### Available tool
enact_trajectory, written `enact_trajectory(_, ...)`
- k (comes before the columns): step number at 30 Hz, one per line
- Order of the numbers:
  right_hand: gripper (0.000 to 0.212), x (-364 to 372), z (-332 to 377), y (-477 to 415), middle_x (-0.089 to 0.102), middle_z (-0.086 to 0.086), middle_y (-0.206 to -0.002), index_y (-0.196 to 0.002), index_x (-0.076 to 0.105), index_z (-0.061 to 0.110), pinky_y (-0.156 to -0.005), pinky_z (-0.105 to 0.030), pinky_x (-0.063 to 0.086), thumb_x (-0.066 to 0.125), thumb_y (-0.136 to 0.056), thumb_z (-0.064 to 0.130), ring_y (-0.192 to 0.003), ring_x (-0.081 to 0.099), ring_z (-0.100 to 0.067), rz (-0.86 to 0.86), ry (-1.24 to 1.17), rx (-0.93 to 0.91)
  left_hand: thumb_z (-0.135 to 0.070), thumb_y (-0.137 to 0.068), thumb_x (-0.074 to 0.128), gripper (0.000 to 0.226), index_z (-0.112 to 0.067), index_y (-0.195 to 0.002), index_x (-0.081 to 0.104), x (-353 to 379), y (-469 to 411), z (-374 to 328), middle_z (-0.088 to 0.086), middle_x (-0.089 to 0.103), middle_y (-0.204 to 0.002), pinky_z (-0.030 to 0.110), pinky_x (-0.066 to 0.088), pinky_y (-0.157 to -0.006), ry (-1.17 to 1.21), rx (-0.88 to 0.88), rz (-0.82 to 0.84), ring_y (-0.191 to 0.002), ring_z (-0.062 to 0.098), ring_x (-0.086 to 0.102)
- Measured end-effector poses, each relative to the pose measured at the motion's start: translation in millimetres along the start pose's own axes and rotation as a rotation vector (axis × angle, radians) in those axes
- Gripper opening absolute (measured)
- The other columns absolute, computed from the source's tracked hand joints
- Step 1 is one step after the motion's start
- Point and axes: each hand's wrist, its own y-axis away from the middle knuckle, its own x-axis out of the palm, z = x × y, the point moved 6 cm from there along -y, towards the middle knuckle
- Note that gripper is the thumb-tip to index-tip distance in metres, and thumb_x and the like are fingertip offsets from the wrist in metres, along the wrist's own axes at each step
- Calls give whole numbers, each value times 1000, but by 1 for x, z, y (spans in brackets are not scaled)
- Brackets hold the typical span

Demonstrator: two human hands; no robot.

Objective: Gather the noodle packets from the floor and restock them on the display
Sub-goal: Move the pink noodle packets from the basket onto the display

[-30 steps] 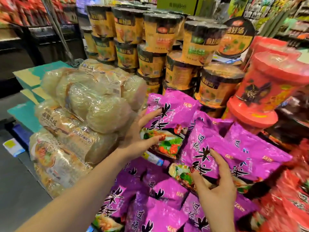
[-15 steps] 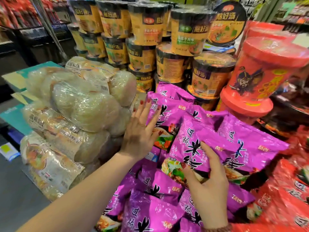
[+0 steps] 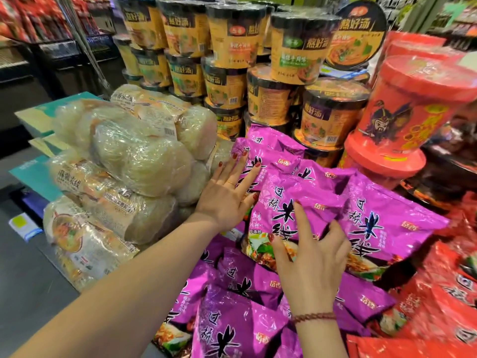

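Observation:
Several purple noodle packets lie piled on the display; the top packet [image 3: 281, 192] leans back toward the cup noodles, with another purple packet [image 3: 387, 228] to its right. More purple packets [image 3: 232, 319] fill the lower pile. My left hand [image 3: 227, 195] lies flat with fingers spread against the left edge of the upper packets. My right hand [image 3: 309, 257] rests on the top packet's face, its fingers curled into a crease of the wrapper.
Clear bags of pale rice noodles [image 3: 139, 156] are stacked to the left. Yellow cup noodles [image 3: 232, 81] stand stacked behind, red tubs [image 3: 407, 117] at the right, red packets [image 3: 438, 306] lower right. Grey floor [image 3: 23, 293] and teal boxes [image 3: 33, 174] lie at the left.
My left hand went from cupping a packet's side to lying flat with straight fingers. My right hand slid higher on the top packet, which shifted back toward the cups.

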Motion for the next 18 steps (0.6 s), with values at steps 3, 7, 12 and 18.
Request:
enact_trajectory(3,78,-2,12,7,21,-24,-151,-144,42,30,-109,-59,26,76,-74,38,-139,20,-44,-204,116,-79,-56,-88,0,62,-38,-146,-13,-6,6,0,4,-2,-163,38,-3,-119,9,3,-7,-150,29,2)
enact_trajectory(7,84,10,28,8,18,-15,-158,-148,34,24,-117,-54,13,75,-76,35,-145,16,-37,-199,211,-339,-43,-98,29,54,-28,-150,33,-17,19,-4,10,30,-157,47,32,-110,63,116,-148,-141,37,31)
enact_trajectory(12,87,32,20,-6,23,-16,-157,-149,33,25,-115,-52,11,70,-76,54,-144,19,-37,-67,294,-322,-45,-101,29,60,-38,-148,-8,12,21,6,-4,-15,-157,45,16,-120,-26,150,15,-150,26,0)
enact_trajectory(18,87,35,19,-11,26,-16,-156,-149,33,25,-114,-52,13,69,-75,54,-143,22,-38,-35,299,-297,-45,-103,26,61,-38,-149,-14,-3,25,-2,-6,-23,-156,38,5,-121,-110,95,62,-149,23,-9)
